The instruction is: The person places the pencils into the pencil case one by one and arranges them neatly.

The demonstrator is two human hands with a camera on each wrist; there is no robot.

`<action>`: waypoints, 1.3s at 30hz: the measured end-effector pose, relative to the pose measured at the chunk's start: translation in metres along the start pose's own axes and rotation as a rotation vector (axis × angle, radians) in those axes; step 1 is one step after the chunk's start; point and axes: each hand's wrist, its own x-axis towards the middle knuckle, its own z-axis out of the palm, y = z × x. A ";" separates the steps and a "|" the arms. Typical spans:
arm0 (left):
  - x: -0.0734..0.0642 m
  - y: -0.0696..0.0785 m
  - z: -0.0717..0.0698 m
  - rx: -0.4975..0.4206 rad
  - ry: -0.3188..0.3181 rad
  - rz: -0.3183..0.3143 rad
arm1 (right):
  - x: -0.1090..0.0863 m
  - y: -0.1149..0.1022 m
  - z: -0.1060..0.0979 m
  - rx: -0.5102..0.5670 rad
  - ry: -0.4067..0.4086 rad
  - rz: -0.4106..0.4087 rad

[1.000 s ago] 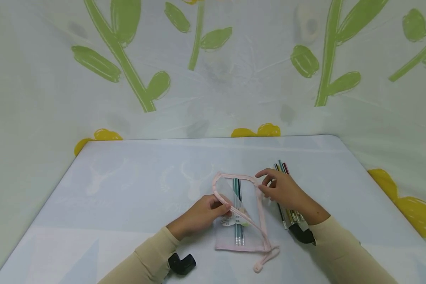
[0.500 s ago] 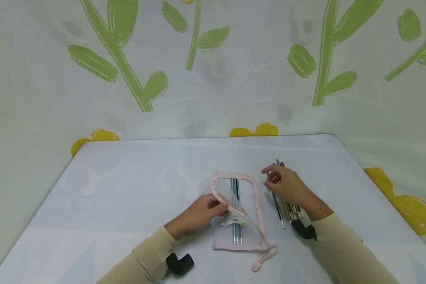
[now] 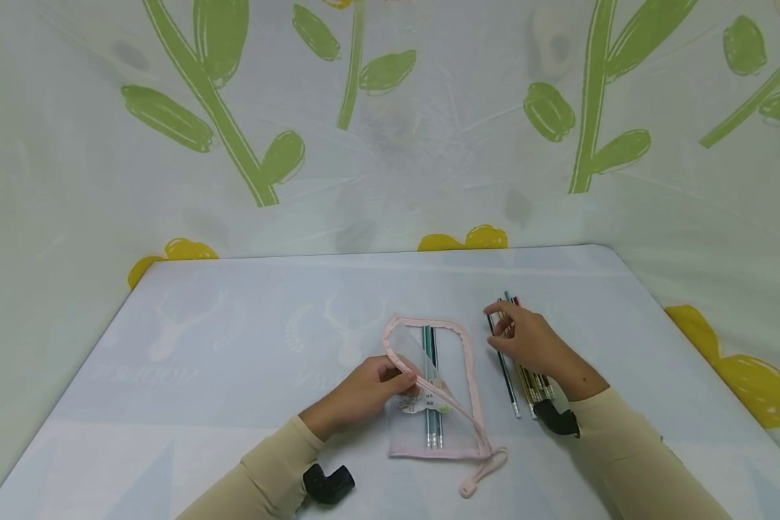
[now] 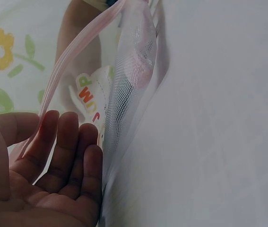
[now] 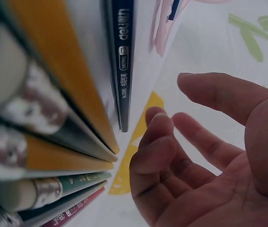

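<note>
A clear mesh pencil pouch with pink trim (image 3: 473, 383) lies on the table, several pencils (image 3: 429, 426) inside it. My left hand (image 3: 367, 393) pinches the pouch's pink edge between thumb and forefinger, lifting that flap; the left wrist view shows the pink edge (image 4: 70, 54) between them. To the right, my right hand (image 3: 526, 347) hovers over a group of loose pencils (image 3: 536, 386). In the right wrist view, its thumb and fingers are apart with nothing between them. One dark pencil (image 5: 121, 61) lies a little apart from the others, left of that hand.
A pink zip pull cord (image 3: 484, 473) trails from the pouch's near right corner. Black wrist mounts (image 3: 328, 484) sit below both sleeves. Behind the pale table (image 3: 234, 339) is a white backdrop printed with green stems and yellow flowers (image 3: 487, 236).
My right hand has moved right, from the pouch's edge to above the loose pencils. One dark pencil now shows clear of the group. The left hand keeps its hold on the flap.
</note>
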 end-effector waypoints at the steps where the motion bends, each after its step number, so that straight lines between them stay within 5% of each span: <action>1: 0.000 0.000 0.000 0.000 0.001 0.000 | 0.000 0.000 0.000 0.000 -0.005 0.006; 39: 0.000 -0.002 0.000 0.009 0.009 -0.018 | 0.003 0.007 0.011 -0.118 -0.143 -0.010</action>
